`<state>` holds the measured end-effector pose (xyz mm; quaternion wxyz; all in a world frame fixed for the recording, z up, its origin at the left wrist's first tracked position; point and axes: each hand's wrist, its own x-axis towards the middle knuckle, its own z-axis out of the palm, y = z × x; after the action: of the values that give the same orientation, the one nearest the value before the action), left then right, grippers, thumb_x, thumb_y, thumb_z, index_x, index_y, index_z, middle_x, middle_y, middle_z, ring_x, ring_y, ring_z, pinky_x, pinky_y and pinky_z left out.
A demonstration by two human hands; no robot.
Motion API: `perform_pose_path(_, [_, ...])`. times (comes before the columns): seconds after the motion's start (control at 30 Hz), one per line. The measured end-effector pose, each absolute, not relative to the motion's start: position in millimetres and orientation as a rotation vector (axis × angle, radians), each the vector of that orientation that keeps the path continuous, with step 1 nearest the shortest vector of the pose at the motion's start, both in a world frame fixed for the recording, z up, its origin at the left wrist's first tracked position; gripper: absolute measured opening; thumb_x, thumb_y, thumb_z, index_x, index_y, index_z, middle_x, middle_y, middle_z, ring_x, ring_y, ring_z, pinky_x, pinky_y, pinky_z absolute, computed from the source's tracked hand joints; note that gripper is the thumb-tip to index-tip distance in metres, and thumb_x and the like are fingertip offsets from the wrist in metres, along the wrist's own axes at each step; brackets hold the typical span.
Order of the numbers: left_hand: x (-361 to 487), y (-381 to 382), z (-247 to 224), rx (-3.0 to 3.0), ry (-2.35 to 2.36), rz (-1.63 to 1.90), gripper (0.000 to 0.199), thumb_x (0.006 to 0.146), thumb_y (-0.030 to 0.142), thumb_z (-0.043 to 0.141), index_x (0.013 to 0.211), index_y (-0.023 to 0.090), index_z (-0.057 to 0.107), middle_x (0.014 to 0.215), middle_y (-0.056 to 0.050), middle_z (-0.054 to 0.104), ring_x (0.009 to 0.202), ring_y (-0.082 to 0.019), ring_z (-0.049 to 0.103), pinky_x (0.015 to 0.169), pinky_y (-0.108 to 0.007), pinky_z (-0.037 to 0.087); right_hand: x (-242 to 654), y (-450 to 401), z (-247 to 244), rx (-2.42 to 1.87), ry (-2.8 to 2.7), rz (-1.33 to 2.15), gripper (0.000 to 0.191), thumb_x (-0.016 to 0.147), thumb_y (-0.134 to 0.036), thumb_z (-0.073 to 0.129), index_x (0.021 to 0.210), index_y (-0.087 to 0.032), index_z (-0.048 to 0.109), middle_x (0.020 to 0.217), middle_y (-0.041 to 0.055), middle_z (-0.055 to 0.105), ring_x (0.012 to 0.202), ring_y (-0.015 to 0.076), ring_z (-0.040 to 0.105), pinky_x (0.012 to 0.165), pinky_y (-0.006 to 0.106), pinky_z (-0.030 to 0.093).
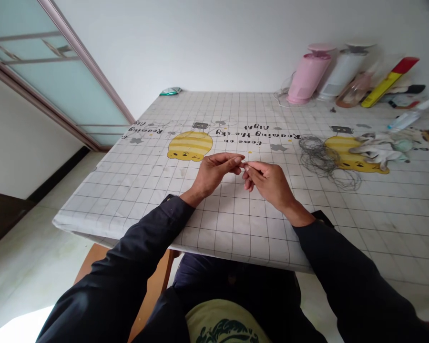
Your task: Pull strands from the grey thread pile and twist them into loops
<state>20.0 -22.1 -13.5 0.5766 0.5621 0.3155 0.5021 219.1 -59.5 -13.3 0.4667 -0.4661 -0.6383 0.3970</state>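
Note:
My left hand (pixel 216 172) and my right hand (pixel 268 181) meet fingertip to fingertip above the front middle of the table. Both are closed in a pinch, thumb against fingers. Whatever lies between the fingertips is too small and thin to make out. To the right of my right hand, a loose tangle of thin dark wire or thread (pixel 312 159) lies on the checked tablecloth (pixel 229 224). Faint thin strands also seem to run over the cloth beyond my left hand.
At the back right stand a pink cylinder (pixel 309 76), a white cylinder (pixel 343 71) and a yellow box with a red end (pixel 389 83). Pale gloves (pixel 382 147) and a clear bottle (pixel 411 114) lie on the right. A green packet (pixel 170 91) sits at the far left corner.

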Motion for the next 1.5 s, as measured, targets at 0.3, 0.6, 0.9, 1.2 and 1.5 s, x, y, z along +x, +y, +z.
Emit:
perform_pose_path(0.3, [16.4,-19.2,-9.1,1.348,0.911,1.376,0.034,0.094,0.050,0.090,0.096,0.016,0.087,0.093,-0.008,0.084,0.076,-0.015,0.075,0.080,-0.034,0.065,210.2,-60.9,-19.0,-1.189,-1.465,1.054,0.028,0.107,-0.047,0.071,0.102,-0.019,0.075,0.088,0.0060,0.080,0.061,0.0156,0.077,0.051,0.026,0.060])
perform_pose_path(0.6, [16.8,-25.6,-6.7,1.486,0.913,1.367,0.029,0.096,0.046,0.088,0.095,0.017,0.086,0.092,-0.008,0.084,0.080,-0.017,0.077,0.081,-0.034,0.065,206.6,-59.2,-21.4,-1.332,-1.500,0.872,0.032,0.110,-0.043,0.063,0.090,-0.021,0.072,0.073,0.0027,0.076,0.046,0.0127,0.068,0.041,0.024,0.051])
perform_pose_path(0.9, [16.0,-27.6,-14.1,1.657,0.982,1.346,0.021,0.097,0.041,0.084,0.095,0.020,0.088,0.089,-0.007,0.084,0.080,-0.019,0.078,0.077,-0.033,0.062,203.1,-56.6,-21.8,-1.368,-1.366,0.991,0.027,0.107,-0.039,0.069,0.089,-0.020,0.071,0.076,0.0072,0.080,0.047,0.0146,0.070,0.037,0.023,0.050])
perform_pose_path(1.2, [14.7,-37.2,-9.8,1.922,0.964,1.241,0.017,0.100,0.036,0.079,0.095,0.024,0.089,0.089,-0.007,0.085,0.084,-0.022,0.076,0.078,-0.035,0.058,203.2,-53.5,-19.1,-1.364,-1.251,0.989,0.021,0.097,-0.029,0.070,0.079,-0.020,0.070,0.068,0.0063,0.077,0.041,0.0141,0.066,0.037,0.024,0.051])
perform_pose_path(1.5, [12.6,-40.8,-6.9,1.992,0.946,1.185,0.017,0.099,0.033,0.077,0.090,0.024,0.088,0.091,-0.007,0.085,0.084,-0.022,0.075,0.076,-0.035,0.058,205.8,-52.8,-22.6,-1.266,-1.124,1.085,0.012,0.090,-0.026,0.069,0.079,-0.020,0.071,0.067,0.0039,0.074,0.043,0.0156,0.066,0.039,0.026,0.050])
